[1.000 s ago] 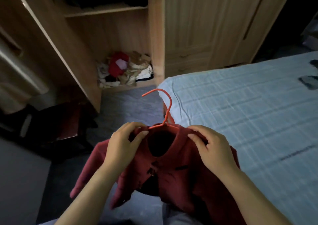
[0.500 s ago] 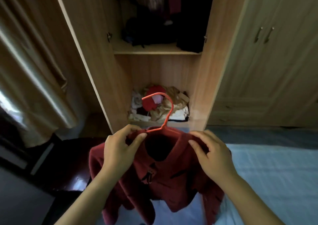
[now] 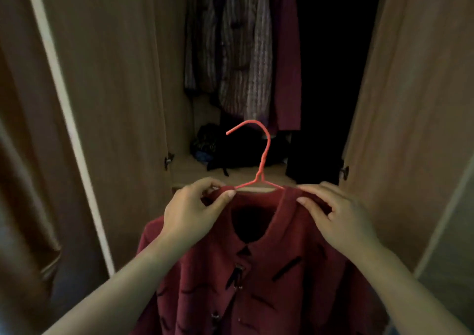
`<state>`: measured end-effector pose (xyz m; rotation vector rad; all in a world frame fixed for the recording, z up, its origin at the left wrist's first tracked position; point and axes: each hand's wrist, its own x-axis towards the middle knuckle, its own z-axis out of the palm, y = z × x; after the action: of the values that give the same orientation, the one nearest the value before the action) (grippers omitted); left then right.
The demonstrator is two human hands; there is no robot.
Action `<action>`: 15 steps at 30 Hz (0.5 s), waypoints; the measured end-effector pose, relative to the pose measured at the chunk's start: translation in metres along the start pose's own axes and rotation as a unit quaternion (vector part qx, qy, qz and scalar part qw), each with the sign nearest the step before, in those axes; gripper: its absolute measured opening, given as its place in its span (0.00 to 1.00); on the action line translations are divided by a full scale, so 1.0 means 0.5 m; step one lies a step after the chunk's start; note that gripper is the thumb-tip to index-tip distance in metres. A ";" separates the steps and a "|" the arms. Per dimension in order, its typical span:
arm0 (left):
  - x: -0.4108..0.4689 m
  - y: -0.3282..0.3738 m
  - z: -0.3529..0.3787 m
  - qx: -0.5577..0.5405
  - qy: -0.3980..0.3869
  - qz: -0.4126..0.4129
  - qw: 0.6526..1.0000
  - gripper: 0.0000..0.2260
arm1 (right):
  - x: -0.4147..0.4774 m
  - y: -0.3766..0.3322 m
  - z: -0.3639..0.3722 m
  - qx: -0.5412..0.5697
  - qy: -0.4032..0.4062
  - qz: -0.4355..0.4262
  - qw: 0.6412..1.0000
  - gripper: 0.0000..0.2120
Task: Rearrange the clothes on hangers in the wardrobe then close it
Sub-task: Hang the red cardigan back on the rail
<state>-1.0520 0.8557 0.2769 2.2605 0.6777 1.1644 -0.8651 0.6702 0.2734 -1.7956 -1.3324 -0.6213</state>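
Note:
A dark red cardigan [image 3: 266,283] hangs on an orange-red wire hanger [image 3: 263,163], held up in front of the open wardrobe. My left hand [image 3: 191,213] pinches the garment's left shoulder by the collar. My right hand [image 3: 338,214] pinches its right shoulder. The hanger's hook points up and left, level with the wardrobe shelf [image 3: 189,172]. Inside, a striped knit garment [image 3: 241,52] and a maroon garment [image 3: 288,60] hang above the shelf. The rail is out of view.
The left wardrobe door [image 3: 107,104] and the right door [image 3: 410,99] stand open on either side. Dark folded clothes [image 3: 230,150] lie on the shelf. A curtain [image 3: 18,181] hangs at the far left. The right half of the wardrobe interior is dark.
The view has swung from the bed up to the wardrobe's hanging section. Both hands have carried the cardigan on its hanger up towards the opening, keeping the same grip.

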 end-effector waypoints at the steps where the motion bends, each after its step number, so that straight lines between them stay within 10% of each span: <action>1: 0.057 -0.007 0.009 -0.006 0.001 0.011 1.000 0.11 | 0.048 0.016 0.010 -0.011 0.009 -0.012 1.000 0.16; 15: 0.828 -0.091 0.133 -0.001 0.124 0.183 0.975 0.05 | 0.728 0.264 0.224 -0.048 0.176 -0.115 0.977 0.10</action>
<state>-0.7945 1.1370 0.4574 2.3238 0.3529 1.6400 -0.6300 0.9463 0.4500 -1.5242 -1.2879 -1.0908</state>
